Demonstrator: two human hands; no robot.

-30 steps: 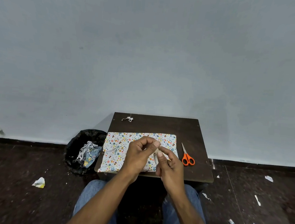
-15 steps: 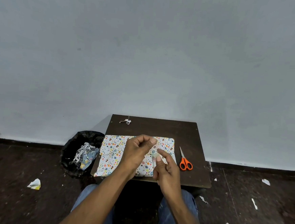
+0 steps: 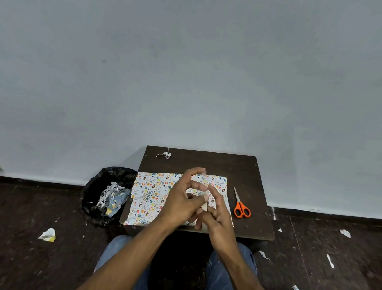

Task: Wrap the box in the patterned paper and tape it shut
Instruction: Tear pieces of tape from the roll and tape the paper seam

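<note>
The patterned paper (image 3: 152,194) lies spread on a small dark table (image 3: 247,172), and no box shows plainly. Both hands hover over the paper's right half. My left hand (image 3: 181,203) is raised with curled fingers, and its fingertips pinch the end of a clear tape strip (image 3: 204,174). Just right of it, my right hand (image 3: 217,218) has its index finger pointing up. Its other fingers curl round a small pale tape roll (image 3: 204,207), which is mostly hidden.
Orange-handled scissors (image 3: 241,208) lie on the table right of the paper. A paper scrap (image 3: 165,154) sits near the table's far edge. A black bin (image 3: 106,195) with paper cuttings stands left of the table. Scraps litter the dark floor. A grey wall is close behind.
My left hand has lifted up and away from my right hand, with the tape end in its fingertips. The right hand has stayed low over the paper.
</note>
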